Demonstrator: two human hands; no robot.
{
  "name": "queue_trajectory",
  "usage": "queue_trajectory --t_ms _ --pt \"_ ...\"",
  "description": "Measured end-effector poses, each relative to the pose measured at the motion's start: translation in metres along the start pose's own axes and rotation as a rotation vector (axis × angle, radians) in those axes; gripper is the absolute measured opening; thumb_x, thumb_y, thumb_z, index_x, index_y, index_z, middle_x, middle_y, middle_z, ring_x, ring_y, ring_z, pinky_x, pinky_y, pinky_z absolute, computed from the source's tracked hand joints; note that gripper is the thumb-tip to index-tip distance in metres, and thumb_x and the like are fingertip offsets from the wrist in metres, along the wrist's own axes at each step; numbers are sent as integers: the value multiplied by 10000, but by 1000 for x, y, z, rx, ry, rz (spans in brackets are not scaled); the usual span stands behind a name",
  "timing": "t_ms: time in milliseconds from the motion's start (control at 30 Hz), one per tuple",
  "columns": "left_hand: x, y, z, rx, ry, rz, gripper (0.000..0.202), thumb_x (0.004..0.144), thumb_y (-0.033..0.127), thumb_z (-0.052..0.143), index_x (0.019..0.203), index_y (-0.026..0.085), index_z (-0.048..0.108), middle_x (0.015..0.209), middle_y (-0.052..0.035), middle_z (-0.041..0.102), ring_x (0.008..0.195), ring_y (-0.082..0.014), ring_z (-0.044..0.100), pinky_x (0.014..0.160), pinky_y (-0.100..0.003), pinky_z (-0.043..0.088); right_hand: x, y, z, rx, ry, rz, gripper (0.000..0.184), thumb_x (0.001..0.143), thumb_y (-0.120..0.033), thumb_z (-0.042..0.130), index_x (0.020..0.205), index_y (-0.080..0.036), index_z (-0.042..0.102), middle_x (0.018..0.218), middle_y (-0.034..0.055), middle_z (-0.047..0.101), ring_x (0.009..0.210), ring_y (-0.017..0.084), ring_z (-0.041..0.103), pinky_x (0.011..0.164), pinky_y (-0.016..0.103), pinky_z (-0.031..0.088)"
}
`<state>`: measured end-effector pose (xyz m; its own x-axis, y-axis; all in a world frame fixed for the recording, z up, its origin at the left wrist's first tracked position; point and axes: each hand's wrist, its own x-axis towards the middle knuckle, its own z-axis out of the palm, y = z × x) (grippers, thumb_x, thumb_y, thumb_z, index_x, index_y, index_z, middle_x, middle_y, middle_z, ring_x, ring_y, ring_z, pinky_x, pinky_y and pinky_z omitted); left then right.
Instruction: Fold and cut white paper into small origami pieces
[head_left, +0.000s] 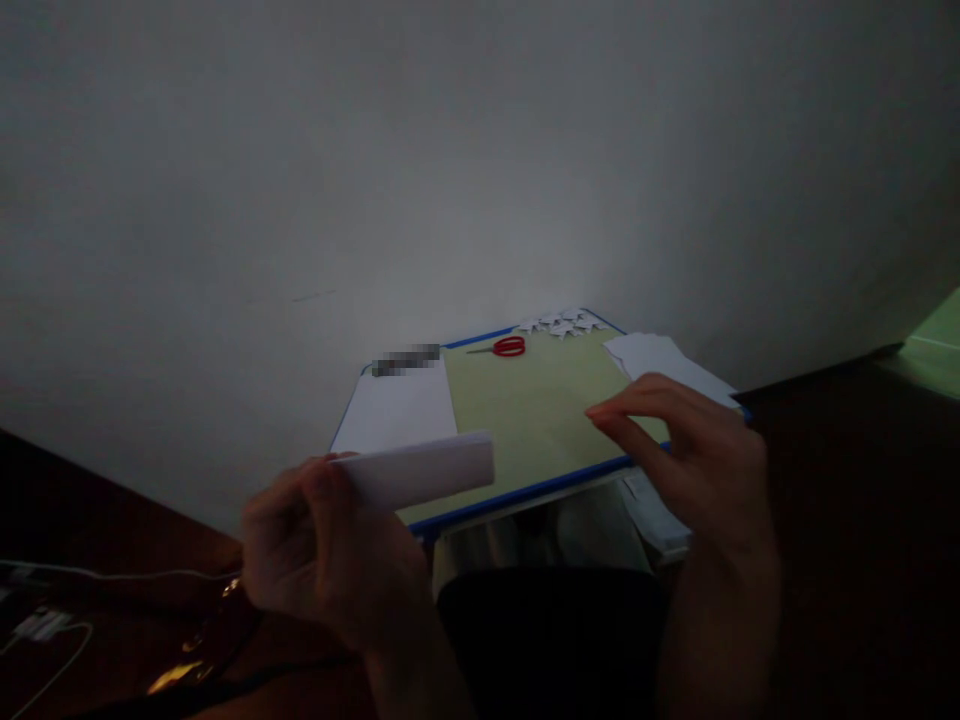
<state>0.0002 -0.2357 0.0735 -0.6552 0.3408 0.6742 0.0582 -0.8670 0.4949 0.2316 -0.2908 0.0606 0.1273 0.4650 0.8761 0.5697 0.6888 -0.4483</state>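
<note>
A folded strip of white paper is pinched between the thumb and fingers of my left hand, held above the table's near left part. It points to the right, roughly level. Apart from it, my right hand hovers over the table's right side. Its thumb and forefinger tips meet in a pinch, and no object shows between them. Red-handled scissors lie closed at the back of the pale green tabletop.
Several white folded paper pieces lie at the back right. White paper sheets rest at the right edge, and another white sheet at the left. A wall stands behind the blue-edged table. White cables run at lower left.
</note>
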Motion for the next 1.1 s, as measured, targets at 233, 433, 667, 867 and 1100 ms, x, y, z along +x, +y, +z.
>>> queue_trajectory --t_ms 233,433,667,867,1100 --pt "-27 -14 20 -74 26 -263 168 857 294 833 789 182 728 766 34 664 776 -114 598 745 -240 472 1 -11 46 419 -126 167 797 852 -264 867 1552 -369 502 1165 9 757 961 159 702 858 324 596" --pt "-29 -19 16 -66 -218 -421 117 820 261 849 914 225 790 813 27 698 761 -113 617 701 -217 476 2 -7 53 461 93 275 355 932 -174 763 1218 -384 768 931 -48 734 831 94 683 757 222 577" --pt "-20 -20 2 -11 -790 -295 75 881 217 829 945 257 827 849 -5 748 769 -146 652 689 -271 502 5 1 45 310 121 219 292 948 -163 739 1152 -360 804 902 -26 690 831 120 621 682 264 499" --pt "-24 -14 8 -41 -922 -157 149 877 158 831 993 249 815 834 5 762 740 -134 645 691 -287 494 5 -2 41 263 54 124 345 964 -119 705 1174 -377 799 914 -23 660 827 118 606 654 271 476" --pt "-32 -10 14 -190 -776 -78 263 870 56 804 1038 259 809 890 1 771 794 -148 669 702 -297 521 1 -7 43 339 83 7 485 873 -99 812 1264 -381 760 927 -21 731 829 155 647 709 321 531"
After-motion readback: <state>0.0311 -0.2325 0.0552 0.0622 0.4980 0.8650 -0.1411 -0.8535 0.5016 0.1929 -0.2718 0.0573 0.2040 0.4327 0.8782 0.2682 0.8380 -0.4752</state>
